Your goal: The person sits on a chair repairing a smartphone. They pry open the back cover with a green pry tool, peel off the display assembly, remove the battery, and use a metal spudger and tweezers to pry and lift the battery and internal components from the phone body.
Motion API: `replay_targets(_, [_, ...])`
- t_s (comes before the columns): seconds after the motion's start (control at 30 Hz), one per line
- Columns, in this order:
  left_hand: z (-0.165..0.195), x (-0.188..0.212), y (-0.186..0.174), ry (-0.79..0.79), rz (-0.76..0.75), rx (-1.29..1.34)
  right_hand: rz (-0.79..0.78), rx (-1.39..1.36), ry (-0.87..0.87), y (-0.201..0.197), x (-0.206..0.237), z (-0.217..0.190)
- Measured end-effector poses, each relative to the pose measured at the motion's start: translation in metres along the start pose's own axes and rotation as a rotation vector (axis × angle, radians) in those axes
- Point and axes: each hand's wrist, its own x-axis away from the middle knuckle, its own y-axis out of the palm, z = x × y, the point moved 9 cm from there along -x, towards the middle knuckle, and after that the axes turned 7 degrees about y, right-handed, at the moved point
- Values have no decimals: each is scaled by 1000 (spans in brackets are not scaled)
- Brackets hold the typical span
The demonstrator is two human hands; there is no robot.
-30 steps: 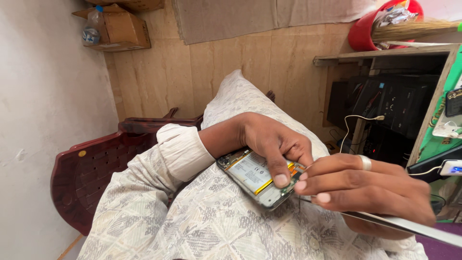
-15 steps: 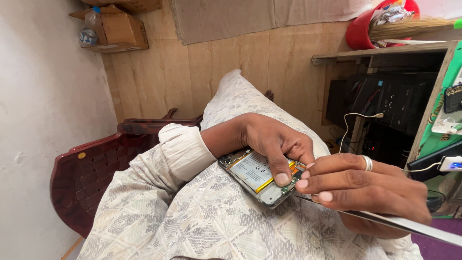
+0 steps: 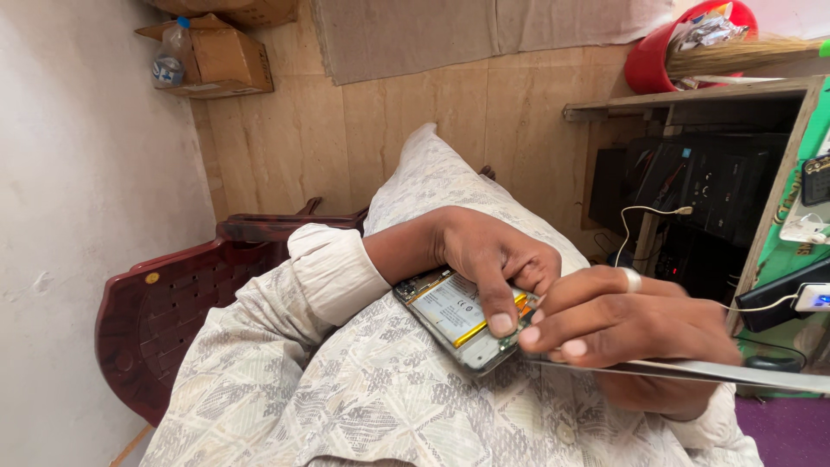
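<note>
An opened phone [image 3: 450, 316] with its back cover off lies on my lap, its pale battery and yellow strip showing. My left hand [image 3: 493, 259] grips the phone from above, thumb pressed on the battery near the lower end. My right hand [image 3: 622, 324], with a ring on one finger, pinches long metal tweezers [image 3: 692, 372] whose tip touches the phone's lower corner beside my left thumb.
A dark red plastic chair [image 3: 164, 311] stands at my left by a white wall. A cardboard box with a plastic bottle [image 3: 207, 56] sits on the floor. At right are a wooden shelf [image 3: 692, 95], a red bucket [image 3: 657, 60], black equipment and a white cable [image 3: 657, 212].
Both hands keep their hold on the phone and tweezers. My right fingers have shifted slightly at the phone's lower corner.
</note>
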Motion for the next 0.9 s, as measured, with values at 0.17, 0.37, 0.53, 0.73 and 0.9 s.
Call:
replay_targets(0.17, [1, 1, -1, 7, 6, -3, 31, 73, -22, -3, 0, -2])
replay_targets(0.37, [-4, -2, 1, 12, -62, 13, 98, 31, 76, 5, 10, 4])
replay_targets(0.53, [-3, -1, -2, 9, -19, 50, 121, -24, 69, 3, 3, 6])
replay_targets(0.73, [-2, 2, -2, -4, -3, 11, 138, -13, 100, -1, 3, 6])
replay_targets(0.9, [-4, 0, -1, -5, -70, -7, 113, -37, 75, 6, 3, 8])
